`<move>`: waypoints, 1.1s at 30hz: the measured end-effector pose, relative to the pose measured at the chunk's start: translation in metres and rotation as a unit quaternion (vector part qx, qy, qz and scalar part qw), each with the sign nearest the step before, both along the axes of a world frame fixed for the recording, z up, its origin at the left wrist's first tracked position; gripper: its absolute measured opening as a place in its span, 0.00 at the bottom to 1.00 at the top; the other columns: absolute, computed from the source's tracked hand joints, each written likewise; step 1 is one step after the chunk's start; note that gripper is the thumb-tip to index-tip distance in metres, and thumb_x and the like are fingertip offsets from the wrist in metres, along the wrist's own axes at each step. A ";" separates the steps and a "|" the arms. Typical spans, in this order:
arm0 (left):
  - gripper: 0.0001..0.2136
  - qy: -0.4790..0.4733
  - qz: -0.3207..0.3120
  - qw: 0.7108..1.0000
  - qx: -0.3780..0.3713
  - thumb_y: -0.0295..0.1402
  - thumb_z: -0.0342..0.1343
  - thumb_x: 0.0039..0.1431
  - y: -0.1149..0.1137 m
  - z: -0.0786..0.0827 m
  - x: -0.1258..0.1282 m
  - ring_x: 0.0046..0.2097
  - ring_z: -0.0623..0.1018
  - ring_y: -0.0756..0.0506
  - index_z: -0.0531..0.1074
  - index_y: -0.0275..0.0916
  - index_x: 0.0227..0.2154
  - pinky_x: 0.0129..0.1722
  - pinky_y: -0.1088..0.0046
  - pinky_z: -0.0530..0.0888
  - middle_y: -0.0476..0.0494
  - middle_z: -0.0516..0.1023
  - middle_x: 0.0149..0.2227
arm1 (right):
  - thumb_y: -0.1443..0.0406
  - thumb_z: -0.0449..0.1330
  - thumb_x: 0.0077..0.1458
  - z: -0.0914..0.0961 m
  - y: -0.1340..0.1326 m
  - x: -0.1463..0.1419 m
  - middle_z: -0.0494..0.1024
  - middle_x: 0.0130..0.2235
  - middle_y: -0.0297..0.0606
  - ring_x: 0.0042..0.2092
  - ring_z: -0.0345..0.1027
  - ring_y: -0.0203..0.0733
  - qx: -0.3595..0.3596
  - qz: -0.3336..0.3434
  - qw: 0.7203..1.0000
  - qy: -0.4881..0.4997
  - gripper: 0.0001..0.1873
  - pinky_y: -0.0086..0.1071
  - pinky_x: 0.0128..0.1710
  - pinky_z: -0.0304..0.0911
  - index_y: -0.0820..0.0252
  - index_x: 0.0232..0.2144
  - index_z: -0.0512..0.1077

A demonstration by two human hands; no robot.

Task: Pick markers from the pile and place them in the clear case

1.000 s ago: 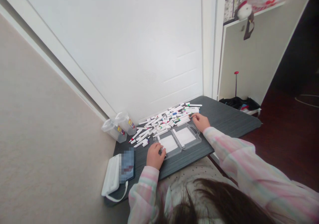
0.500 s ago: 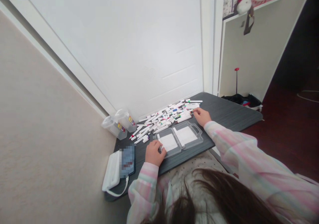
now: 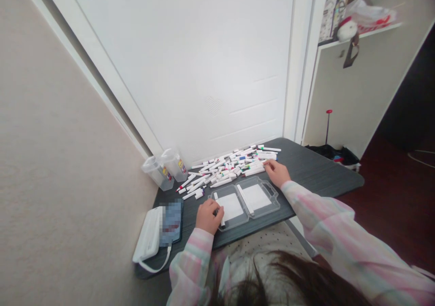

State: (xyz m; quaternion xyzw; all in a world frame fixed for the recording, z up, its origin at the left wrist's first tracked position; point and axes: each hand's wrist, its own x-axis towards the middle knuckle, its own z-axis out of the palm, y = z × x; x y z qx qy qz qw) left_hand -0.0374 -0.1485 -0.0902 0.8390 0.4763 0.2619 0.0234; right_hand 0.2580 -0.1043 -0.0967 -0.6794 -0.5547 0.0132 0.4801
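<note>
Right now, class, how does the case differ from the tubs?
The case lies open and flat; the tubs stand upright. The case is shallow, the tubs taller. The left hand, holding a marker, is at the case; no hand is at the tubs. Both are clear plastic.

Pastel pink, white and green plaid sleeves (image 3: 316, 215) end at left hand (image 3: 208, 216) and right hand (image 3: 277, 173); dark hair (image 3: 292, 283).

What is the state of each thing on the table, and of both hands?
clear case: open, lying flat.
markers: loose, in a heap.
held marker: gripped by the left hand, at the case.
right hand: fingertips on the heap, grip unclear.
tubs: upright, lids on.
</note>
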 end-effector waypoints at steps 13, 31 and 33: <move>0.13 0.006 -0.033 0.999 0.022 0.34 0.44 0.53 -0.001 -0.003 -0.002 0.30 0.69 0.50 0.65 0.38 0.16 0.32 0.73 0.63 0.47 0.69 0.24 | 0.65 0.46 0.49 0.000 0.000 -0.003 0.73 0.24 0.36 0.25 0.64 0.37 -0.003 0.004 0.997 -0.075 0.13 0.29 0.28 0.57 0.59 0.31 0.70; 0.15 -0.052 -0.037 0.998 -0.020 0.35 0.44 0.51 -0.006 0.009 -0.015 0.26 0.67 0.51 0.61 0.38 0.12 0.28 0.76 0.65 0.49 0.65 0.18 | 0.65 0.49 0.51 -0.002 0.004 -0.015 0.74 0.41 0.41 0.44 0.63 0.42 -0.013 0.092 0.961 -0.260 0.13 0.37 0.43 0.47 0.59 0.38 0.70; 0.15 -0.075 -0.011 0.997 -0.017 0.36 0.43 0.53 -0.002 0.016 -0.018 0.27 0.68 0.50 0.63 0.38 0.14 0.29 0.76 0.66 0.48 0.67 0.20 | 0.65 0.49 0.51 0.000 0.007 -0.019 0.74 0.41 0.41 0.44 0.63 0.42 -0.005 0.099 0.957 -0.273 0.13 0.37 0.43 0.47 0.59 0.38 0.70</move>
